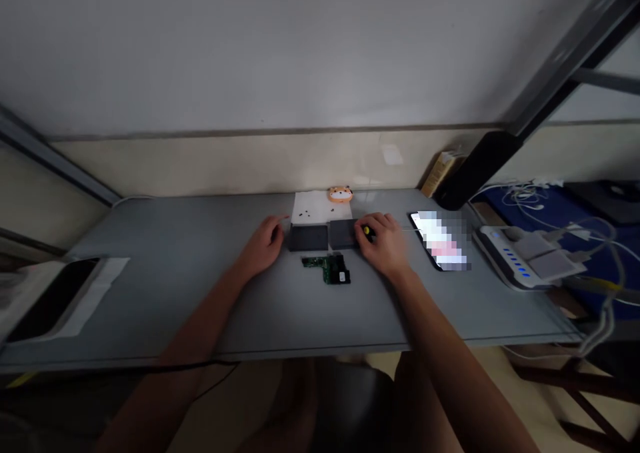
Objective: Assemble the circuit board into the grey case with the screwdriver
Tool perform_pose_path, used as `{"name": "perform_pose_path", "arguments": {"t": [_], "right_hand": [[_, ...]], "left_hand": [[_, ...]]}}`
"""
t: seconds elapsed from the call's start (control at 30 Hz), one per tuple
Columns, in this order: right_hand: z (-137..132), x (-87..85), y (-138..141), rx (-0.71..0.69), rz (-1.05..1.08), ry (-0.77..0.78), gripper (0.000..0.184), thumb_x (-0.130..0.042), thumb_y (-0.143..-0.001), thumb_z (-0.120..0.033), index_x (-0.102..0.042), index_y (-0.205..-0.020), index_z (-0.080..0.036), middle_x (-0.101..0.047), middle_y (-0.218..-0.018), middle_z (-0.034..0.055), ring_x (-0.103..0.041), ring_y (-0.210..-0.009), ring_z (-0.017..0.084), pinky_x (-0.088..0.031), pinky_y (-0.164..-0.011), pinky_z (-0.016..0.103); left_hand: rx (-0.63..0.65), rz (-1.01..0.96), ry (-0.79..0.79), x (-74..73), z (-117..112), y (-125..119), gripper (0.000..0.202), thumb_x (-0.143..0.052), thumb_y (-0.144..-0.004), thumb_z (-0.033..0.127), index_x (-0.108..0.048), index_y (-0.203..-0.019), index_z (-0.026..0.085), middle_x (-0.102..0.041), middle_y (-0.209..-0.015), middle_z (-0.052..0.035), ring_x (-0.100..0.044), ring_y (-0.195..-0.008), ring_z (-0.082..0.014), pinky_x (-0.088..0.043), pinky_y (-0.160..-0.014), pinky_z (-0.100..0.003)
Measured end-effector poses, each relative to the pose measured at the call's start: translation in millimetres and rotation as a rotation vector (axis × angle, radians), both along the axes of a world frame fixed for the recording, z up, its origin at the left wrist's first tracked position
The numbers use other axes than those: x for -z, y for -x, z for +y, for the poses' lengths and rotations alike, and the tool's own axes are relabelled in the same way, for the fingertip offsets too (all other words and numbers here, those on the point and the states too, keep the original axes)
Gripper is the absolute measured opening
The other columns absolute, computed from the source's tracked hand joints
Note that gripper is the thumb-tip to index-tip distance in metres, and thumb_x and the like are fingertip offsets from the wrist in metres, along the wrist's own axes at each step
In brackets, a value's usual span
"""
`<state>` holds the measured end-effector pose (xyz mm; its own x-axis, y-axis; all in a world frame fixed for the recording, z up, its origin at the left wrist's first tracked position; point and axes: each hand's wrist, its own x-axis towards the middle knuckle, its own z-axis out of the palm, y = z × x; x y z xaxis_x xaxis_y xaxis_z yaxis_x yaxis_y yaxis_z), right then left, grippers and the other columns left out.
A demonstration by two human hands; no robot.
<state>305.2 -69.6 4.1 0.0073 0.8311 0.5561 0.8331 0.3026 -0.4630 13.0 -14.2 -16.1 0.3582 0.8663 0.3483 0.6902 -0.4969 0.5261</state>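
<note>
My left hand [264, 243] lies palm down on the grey table [175, 273], its fingers loosely curled beside the left end of a dark grey box [309, 237]. My right hand [384, 242] is closed round a small tool with a yellow tip [367, 230], next to a second dark box [343, 233]. A green circuit board [327, 267] lies just in front of the boxes, between my hands. Behind them sits a white sheet [320, 208] with a few small dark screws on it.
An orange animal-shaped object [341, 194] sits at the back. A lit phone [440, 240] lies right of my right hand. Further right are a white charging hub [520, 261] with cables and a black lamp arm [480, 166]. A dark tray [55, 300] sits at the far left.
</note>
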Motion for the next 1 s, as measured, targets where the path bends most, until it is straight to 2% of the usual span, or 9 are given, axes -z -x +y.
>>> {"name": "perform_pose_path", "arguments": {"t": [0.27,0.37,0.5,0.63,1.0], "right_hand": [[0.0,0.9,-1.1,-0.013,-0.05,-0.007,0.019,-0.055,-0.095,-0.025,-0.075,-0.095,-0.024,-0.073,-0.099,0.0108,-0.062,-0.092,0.029,-0.048,-0.082,0.045],[1.2,4.8,-0.8,0.004,-0.08,-0.001,0.018,-0.057,-0.093,-0.024,-0.075,-0.095,-0.024,-0.072,-0.098,0.0112,-0.063,-0.091,0.029,-0.049,-0.08,0.045],[2.3,7.8,1.2,0.021,-0.095,-0.027,0.018,-0.057,-0.091,-0.021,-0.074,-0.094,-0.024,-0.07,-0.1,0.0113,-0.064,-0.091,0.029,-0.05,-0.079,0.046],[2.6,7.6,1.2,0.022,-0.085,-0.034,0.016,-0.058,-0.091,-0.024,-0.074,-0.093,-0.024,-0.069,-0.098,0.0111,-0.064,-0.09,0.029,-0.051,-0.079,0.046],[5.8,6.9,-1.8,0.008,-0.02,0.007,0.017,-0.058,-0.092,-0.027,-0.074,-0.092,-0.024,-0.069,-0.097,0.0105,-0.067,-0.089,0.027,-0.054,-0.081,0.044]], "left_hand": [[0.002,0.014,0.017,3.0,1.8,4.8,0.047,-0.047,-0.09,0.008,-0.059,-0.134,0.021,-0.062,-0.1,-0.0045,-0.063,-0.09,-0.0192,-0.055,-0.09,-0.037],[-0.019,0.024,0.008,5.1,0.5,6.1,0.05,-0.05,-0.088,0.008,-0.058,-0.135,0.023,-0.063,-0.104,-0.0057,-0.063,-0.098,-0.0207,-0.055,-0.095,-0.039],[0.018,0.05,-0.029,6.7,-2.1,4.1,0.049,-0.052,-0.09,0.009,-0.058,-0.136,0.024,-0.065,-0.108,-0.0076,-0.061,-0.112,-0.0255,-0.052,-0.104,-0.046],[0.023,0.078,-0.01,5.9,-3.3,1.6,0.045,-0.05,-0.095,0.012,-0.058,-0.138,0.022,-0.066,-0.115,-0.0104,-0.059,-0.118,-0.0286,-0.051,-0.106,-0.049],[0.042,0.105,0.004,7.5,-1.4,3.9,0.038,-0.052,-0.1,0.02,-0.061,-0.137,0.025,-0.064,-0.124,-0.0102,-0.055,-0.124,-0.0287,-0.047,-0.111,-0.049]]}}
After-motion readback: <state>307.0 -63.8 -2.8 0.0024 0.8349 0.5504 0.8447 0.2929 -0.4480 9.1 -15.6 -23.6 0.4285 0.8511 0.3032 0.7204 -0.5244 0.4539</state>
